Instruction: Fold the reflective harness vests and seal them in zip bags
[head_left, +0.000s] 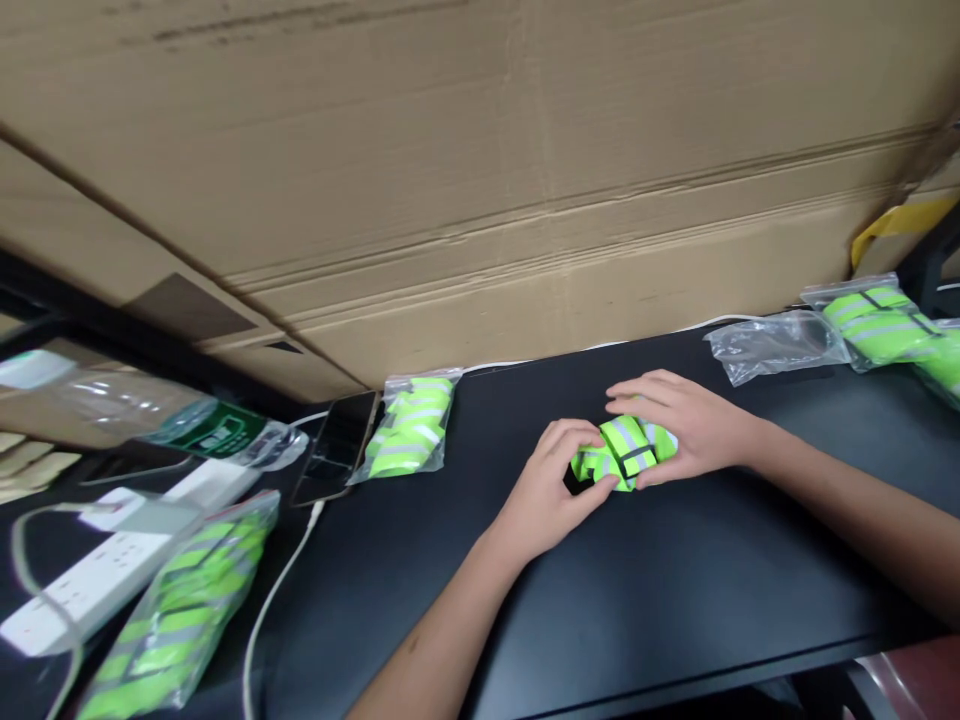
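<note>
Between my two hands, on the black table, lies a folded bundle of neon-yellow reflective strapping (628, 450) with grey stripes and a dark band. My left hand (555, 480) grips its left end, thumb in front and fingers behind. Around the right end curls my right hand (682, 425), its fingers over the back and the thumb along the front edge. Both palms hide parts of the bundle. An unfilled clear zip bag (780, 343) rests beyond my right hand. Behind and left of my left hand is a bagged neon bundle (411, 428).
More bagged neon bundles lie at the far right (881, 320) and left front (187, 610). On the left are a white power strip (97, 585), a plastic bottle (217, 425), a phone (337, 450) and a white cable (262, 620). Cardboard boxes (487, 150) wall off the back.
</note>
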